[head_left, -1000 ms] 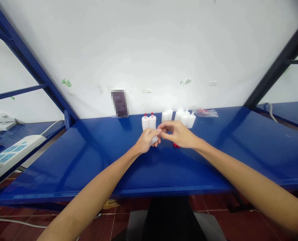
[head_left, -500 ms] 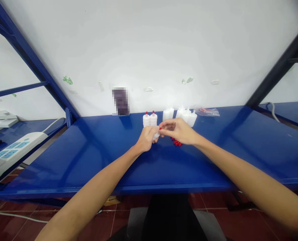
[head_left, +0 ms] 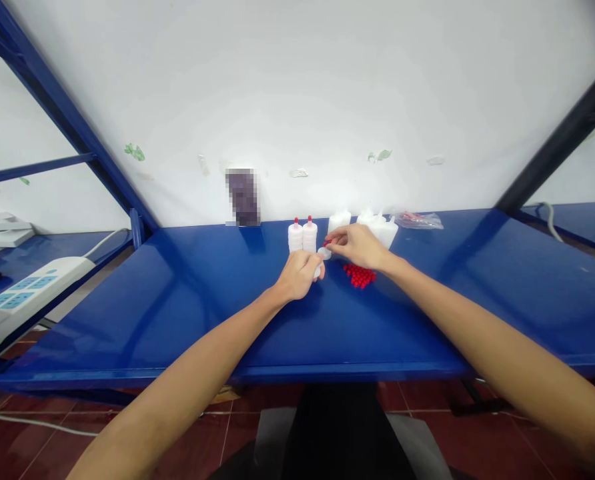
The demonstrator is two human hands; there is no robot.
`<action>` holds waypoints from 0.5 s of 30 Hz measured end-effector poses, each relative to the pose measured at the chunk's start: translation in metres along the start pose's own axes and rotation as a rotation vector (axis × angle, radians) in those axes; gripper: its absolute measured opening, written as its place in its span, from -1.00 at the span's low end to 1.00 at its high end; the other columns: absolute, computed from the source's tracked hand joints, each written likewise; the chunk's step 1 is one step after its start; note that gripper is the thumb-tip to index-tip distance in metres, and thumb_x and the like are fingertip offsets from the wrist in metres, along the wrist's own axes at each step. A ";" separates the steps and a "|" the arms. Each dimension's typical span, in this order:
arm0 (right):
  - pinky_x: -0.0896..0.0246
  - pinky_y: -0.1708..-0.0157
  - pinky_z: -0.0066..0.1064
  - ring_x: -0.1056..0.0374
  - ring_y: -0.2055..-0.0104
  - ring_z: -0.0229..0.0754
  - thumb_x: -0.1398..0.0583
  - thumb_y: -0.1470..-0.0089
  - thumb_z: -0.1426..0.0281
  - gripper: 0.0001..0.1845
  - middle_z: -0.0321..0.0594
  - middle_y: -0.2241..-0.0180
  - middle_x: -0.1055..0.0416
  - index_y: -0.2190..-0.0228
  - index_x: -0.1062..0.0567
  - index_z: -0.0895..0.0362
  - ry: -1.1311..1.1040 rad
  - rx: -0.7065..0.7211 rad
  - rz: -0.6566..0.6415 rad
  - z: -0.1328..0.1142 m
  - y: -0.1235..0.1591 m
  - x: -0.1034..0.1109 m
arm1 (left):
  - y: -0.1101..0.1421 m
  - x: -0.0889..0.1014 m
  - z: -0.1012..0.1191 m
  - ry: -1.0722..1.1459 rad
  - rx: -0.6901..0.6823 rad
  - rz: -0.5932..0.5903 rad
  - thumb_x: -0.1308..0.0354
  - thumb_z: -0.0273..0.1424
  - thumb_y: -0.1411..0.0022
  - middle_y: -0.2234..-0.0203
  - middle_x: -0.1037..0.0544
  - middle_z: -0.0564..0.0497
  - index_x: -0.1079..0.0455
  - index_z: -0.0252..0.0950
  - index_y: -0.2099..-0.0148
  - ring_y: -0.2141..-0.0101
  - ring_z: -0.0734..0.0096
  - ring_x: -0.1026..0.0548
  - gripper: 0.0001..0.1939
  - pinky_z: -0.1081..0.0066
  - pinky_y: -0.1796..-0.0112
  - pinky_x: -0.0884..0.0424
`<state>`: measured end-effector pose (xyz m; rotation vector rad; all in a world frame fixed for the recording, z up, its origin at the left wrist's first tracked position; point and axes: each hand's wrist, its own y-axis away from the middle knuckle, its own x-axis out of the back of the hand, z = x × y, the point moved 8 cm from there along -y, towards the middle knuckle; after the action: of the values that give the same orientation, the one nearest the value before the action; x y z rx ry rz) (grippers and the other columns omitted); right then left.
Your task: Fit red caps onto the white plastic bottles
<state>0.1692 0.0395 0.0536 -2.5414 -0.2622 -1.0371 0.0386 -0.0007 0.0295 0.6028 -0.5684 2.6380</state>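
My left hand (head_left: 300,275) is wrapped round a small white plastic bottle (head_left: 318,272), most of which the fingers hide. My right hand (head_left: 360,245) pinches a small red cap (head_left: 326,244) between thumb and fingertips. Just under that cap shows a round white top (head_left: 324,253); whether it is joined to the held bottle I cannot tell. Beneath my right hand a pile of loose red caps (head_left: 360,275) lies on the blue table (head_left: 287,340). Two white bottles with red tips (head_left: 302,237) stand upright behind my left hand.
Several white bottles (head_left: 339,221) without red tips stand at the back, partly behind my right hand. Beside them lies a clear plastic bag (head_left: 418,221) with something red inside. A blurred dark rectangle (head_left: 244,198) leans on the wall. A power strip (head_left: 32,293) is at far left.
My right hand has moved slightly up and away from my left, with the red cap still in its fingertips. A round white top now shows between the hands, and more of the red pile is visible.
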 end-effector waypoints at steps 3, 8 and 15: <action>-0.40 0.24 -0.26 -0.48 0.36 -0.13 -0.26 -0.03 0.40 -0.86 -0.13 0.40 -0.58 0.34 -0.58 0.20 -0.014 0.047 0.141 -0.007 0.009 0.021 | 0.000 0.004 -0.002 -0.042 0.014 0.065 0.22 -0.19 -0.40 0.72 -0.36 0.05 -0.33 -0.31 0.60 0.58 0.47 -0.36 -0.41 0.45 0.42 -0.27; -0.36 0.28 -0.30 -0.42 0.38 -0.18 -0.22 -0.07 0.36 -0.90 -0.21 0.43 -0.53 0.39 -0.51 0.14 -0.224 0.232 0.059 -0.043 0.033 0.016 | -0.001 0.004 -0.002 -0.006 -0.007 0.067 0.27 -0.16 -0.45 0.70 -0.40 0.05 -0.36 -0.32 0.52 0.62 0.51 -0.36 -0.38 0.48 0.45 -0.28; -0.36 0.27 -0.31 -0.45 0.38 -0.21 -0.21 -0.07 0.44 -0.85 -0.29 0.39 -0.45 0.32 -0.31 0.08 -0.324 0.309 -0.112 -0.064 0.045 -0.005 | -0.003 0.000 -0.001 0.025 -0.032 0.024 0.27 -0.10 -0.46 0.69 -0.39 0.05 -0.35 -0.34 0.50 0.62 0.52 -0.35 -0.36 0.49 0.47 -0.29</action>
<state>0.1389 -0.0284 0.0796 -2.4175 -0.6092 -0.5617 0.0395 0.0020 0.0295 0.5559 -0.6134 2.6493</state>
